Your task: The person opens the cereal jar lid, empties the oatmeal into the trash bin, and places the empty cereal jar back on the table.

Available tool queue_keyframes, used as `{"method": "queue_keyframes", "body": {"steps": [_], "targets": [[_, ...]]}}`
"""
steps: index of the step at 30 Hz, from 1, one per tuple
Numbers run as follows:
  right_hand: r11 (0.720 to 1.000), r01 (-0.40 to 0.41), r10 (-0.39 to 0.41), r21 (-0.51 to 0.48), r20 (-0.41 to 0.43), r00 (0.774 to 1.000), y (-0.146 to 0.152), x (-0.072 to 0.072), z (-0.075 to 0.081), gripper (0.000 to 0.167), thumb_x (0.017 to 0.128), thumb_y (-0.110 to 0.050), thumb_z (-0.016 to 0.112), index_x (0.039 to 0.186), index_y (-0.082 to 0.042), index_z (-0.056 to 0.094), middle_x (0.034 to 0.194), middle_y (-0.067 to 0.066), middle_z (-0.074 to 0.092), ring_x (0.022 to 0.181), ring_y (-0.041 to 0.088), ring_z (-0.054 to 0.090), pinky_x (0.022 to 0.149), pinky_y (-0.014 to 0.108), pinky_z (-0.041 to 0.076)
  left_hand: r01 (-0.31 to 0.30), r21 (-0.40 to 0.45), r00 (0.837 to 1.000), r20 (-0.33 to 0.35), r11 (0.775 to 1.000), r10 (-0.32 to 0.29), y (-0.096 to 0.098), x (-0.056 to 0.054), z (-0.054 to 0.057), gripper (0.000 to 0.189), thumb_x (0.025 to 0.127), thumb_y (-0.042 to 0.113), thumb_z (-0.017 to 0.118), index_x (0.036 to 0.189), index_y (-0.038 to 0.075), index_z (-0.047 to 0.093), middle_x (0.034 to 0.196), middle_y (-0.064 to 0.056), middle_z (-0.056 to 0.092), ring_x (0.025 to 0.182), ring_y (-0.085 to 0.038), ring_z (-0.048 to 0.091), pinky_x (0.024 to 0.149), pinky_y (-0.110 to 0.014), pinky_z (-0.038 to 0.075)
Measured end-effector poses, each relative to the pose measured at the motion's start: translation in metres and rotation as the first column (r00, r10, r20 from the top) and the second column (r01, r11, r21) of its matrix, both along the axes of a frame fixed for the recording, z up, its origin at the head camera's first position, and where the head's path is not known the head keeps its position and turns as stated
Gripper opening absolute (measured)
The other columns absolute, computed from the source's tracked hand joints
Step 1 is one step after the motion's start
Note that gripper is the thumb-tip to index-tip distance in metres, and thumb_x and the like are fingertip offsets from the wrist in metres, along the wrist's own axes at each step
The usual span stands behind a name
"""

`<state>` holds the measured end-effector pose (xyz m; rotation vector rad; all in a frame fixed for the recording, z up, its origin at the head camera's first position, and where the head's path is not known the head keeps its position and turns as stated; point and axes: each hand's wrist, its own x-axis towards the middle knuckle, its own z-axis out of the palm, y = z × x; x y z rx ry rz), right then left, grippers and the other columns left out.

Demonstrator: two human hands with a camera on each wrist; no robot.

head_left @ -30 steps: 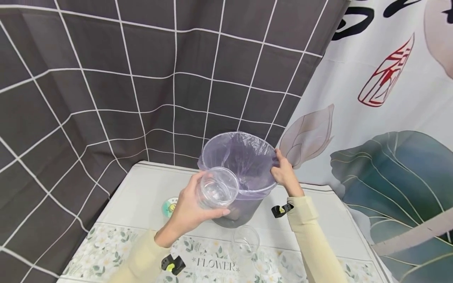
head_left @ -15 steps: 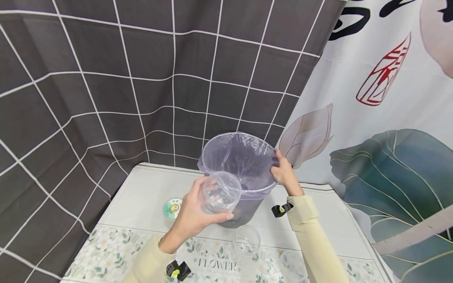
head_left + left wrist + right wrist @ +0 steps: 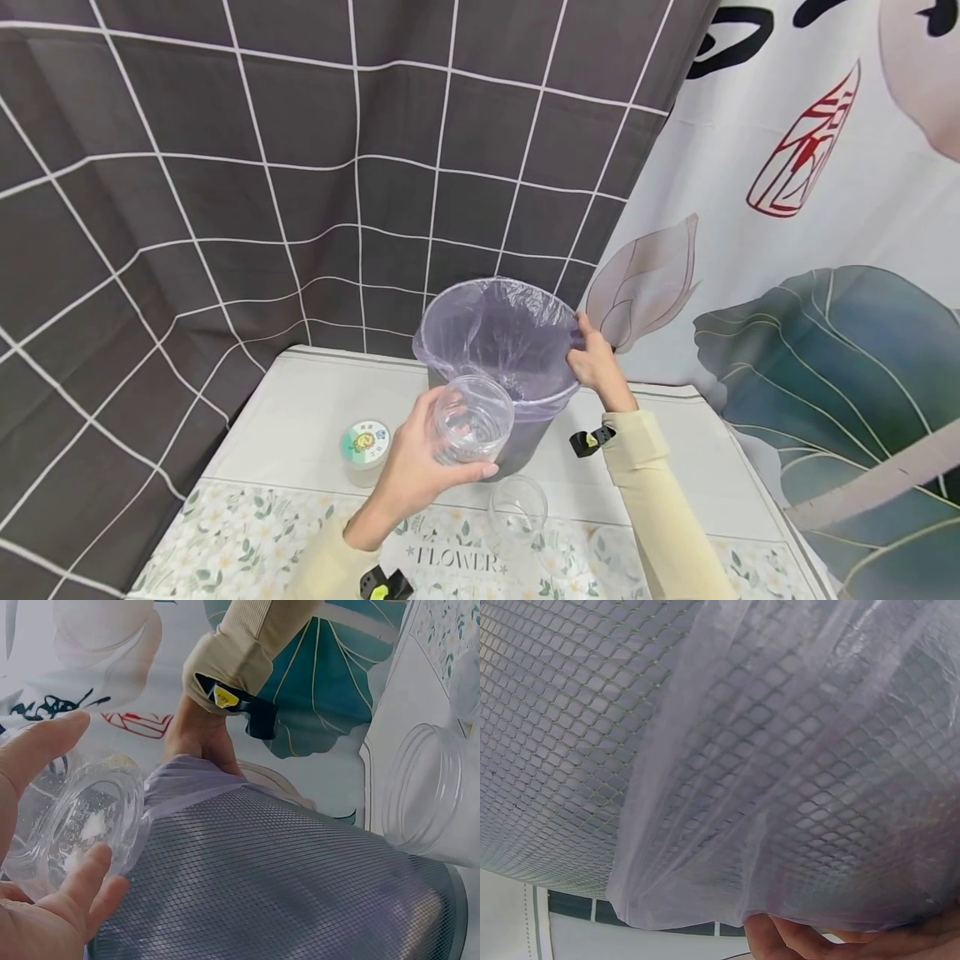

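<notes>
My left hand grips a clear plastic jar at the near-left rim of a mesh trash bin. The jar's mouth faces up toward the head camera, and its ridged base shows in the left wrist view. A thin purple bag lines the bin and folds over its rim. My right hand holds the bin's right rim through the liner; in the right wrist view its fingers lie at the bag's lower edge.
A second clear jar stands in front of the bin. Clear round lids lie to its right. Left of my left hand stands a jar with a green-and-white lid. A dark grid curtain hangs behind the table.
My left hand has moved the jar a little to the right and toward me. More of the green-and-white-lidded jar now shows. My right hand keeps its place on the bin rim.
</notes>
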<state>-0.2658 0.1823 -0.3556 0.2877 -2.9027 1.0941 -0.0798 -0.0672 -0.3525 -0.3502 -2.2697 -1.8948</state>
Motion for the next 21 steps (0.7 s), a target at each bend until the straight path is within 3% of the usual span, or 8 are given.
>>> {"method": "queue_keyframes", "body": {"steps": [7, 16, 21], "targets": [[1.0, 0.004, -0.004, -0.009, -0.008, 1.0, -0.001, 0.0, 0.001, 0.082, 0.068, -0.001, 0.043, 0.145, 0.0, 0.013, 0.144, 0.028, 0.025, 0.132, 0.041, 0.024, 0.108, 0.049, 0.024, 0.065, 0.103, 0.998, -0.028, 0.993, -0.063, -0.001, -0.001, -0.01, 0.098, 0.058, 0.004, 0.084, 0.139, 0.004, 0.029, 0.134, -0.018, 0.043, 0.12, -0.031, 0.047, 0.095, -0.029, 0.045], [1.0, 0.008, -0.008, -0.001, -0.002, 1.0, -0.001, 0.001, 0.0, 0.082, 0.07, 0.0, 0.043, 0.146, -0.001, 0.013, 0.143, 0.028, 0.026, 0.131, 0.041, 0.026, 0.107, 0.05, 0.026, 0.04, 0.043, 0.997, -0.069, 0.998, -0.037, -0.002, 0.003, -0.015, 0.094, 0.057, 0.007, 0.085, 0.136, 0.004, 0.034, 0.132, -0.018, 0.045, 0.117, -0.031, 0.05, 0.093, -0.034, 0.046], [1.0, 0.013, -0.013, -0.005, 0.0, 1.0, -0.001, 0.001, 0.0, 0.081, 0.07, 0.0, 0.043, 0.146, -0.001, 0.013, 0.144, 0.027, 0.024, 0.132, 0.04, 0.024, 0.108, 0.049, 0.024, 0.024, 0.015, 0.996, -0.082, 1.0, -0.022, -0.003, 0.001, -0.025, 0.093, 0.057, 0.013, 0.086, 0.135, 0.007, 0.036, 0.131, -0.015, 0.048, 0.115, -0.03, 0.051, 0.094, -0.037, 0.046]]}}
